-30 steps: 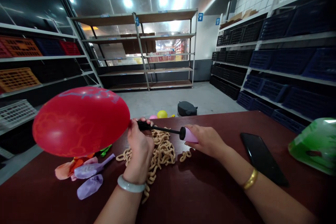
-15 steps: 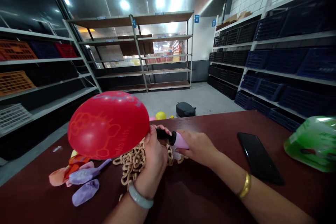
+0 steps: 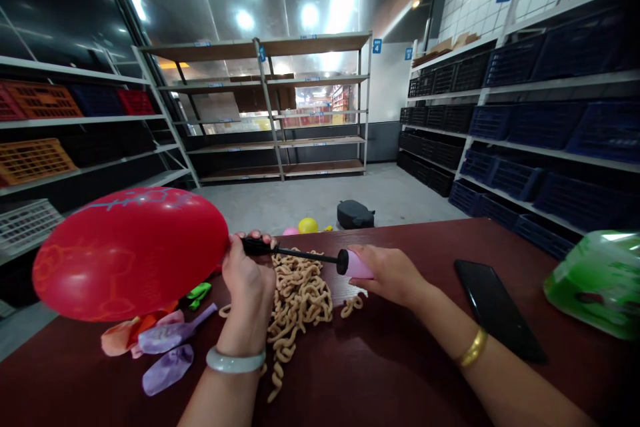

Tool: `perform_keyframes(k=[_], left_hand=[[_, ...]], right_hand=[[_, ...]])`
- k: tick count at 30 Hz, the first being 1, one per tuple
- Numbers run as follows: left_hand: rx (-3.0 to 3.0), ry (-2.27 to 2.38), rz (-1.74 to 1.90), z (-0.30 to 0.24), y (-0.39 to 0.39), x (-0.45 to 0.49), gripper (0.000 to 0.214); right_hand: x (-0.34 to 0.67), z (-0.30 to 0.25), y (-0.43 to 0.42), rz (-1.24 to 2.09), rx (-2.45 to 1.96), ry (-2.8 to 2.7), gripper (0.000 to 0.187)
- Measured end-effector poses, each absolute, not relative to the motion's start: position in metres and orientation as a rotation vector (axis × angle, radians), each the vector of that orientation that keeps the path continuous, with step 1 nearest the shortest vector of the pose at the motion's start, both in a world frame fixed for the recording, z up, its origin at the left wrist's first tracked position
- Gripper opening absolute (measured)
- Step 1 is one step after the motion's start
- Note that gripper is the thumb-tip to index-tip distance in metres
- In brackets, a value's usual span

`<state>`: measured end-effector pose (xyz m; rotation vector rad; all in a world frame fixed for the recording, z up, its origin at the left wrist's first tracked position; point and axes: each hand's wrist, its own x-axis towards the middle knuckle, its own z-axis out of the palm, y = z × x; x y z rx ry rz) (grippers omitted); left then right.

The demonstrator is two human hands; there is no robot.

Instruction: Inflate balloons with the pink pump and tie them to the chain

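Note:
A large inflated red balloon (image 3: 133, 253) with printed patterns extends to the left from my left hand (image 3: 249, 277). That hand is closed round the balloon's neck and the black end of a hand balloon pump (image 3: 310, 255); the join between them is hidden by my fingers. My right hand (image 3: 393, 277) grips the pump's pink part at the other end, with a length of thin black rod showing between the hands. Beneath the rod lies a heap of beige curled loops (image 3: 300, 293). Limp purple balloons (image 3: 167, 370) and a green one (image 3: 199, 295) rest left of my left wrist.
On the dark red table's right side lie a black phone (image 3: 495, 307) and a green, partly see-through package (image 3: 597, 283). Beyond the far edge, a yellow balloon (image 3: 308, 225) and a dark grey bag (image 3: 355, 214) are on the floor. Shelves with crates line both sides.
My left hand has moved left with the red balloon, away from my right hand. The pump has lengthened, exposing its black rod. More of the beige heap shows.

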<state>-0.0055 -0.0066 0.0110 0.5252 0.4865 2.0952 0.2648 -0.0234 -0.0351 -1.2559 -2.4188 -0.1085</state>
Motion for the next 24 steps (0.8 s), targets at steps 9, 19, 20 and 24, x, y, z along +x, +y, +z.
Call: perform_keyframes(k=[9, 19, 20, 24], left_hand=[[0.615, 0.445, 1.928, -0.012, -0.023, 0.054, 0.022], [0.660, 0.413, 1.816, -0.009, -0.044, 0.077, 0.019], [0.670, 0.419, 1.834, -0.007, -0.042, 0.074, 0.019], [0.629, 0.456, 1.933, 0.003, -0.028, 0.044, 0.019]], right_hand=[[0.248, -0.037, -0.034, -0.063, -1.318, -2.404, 0.063], [0.229, -0.026, -0.048, 0.086, -1.252, -2.350, 0.063], [0.229, -0.026, -0.047, 0.106, -1.243, -2.354, 0.064], [0.234, -0.032, -0.038, 0.103, -1.260, -2.375, 0.063]])
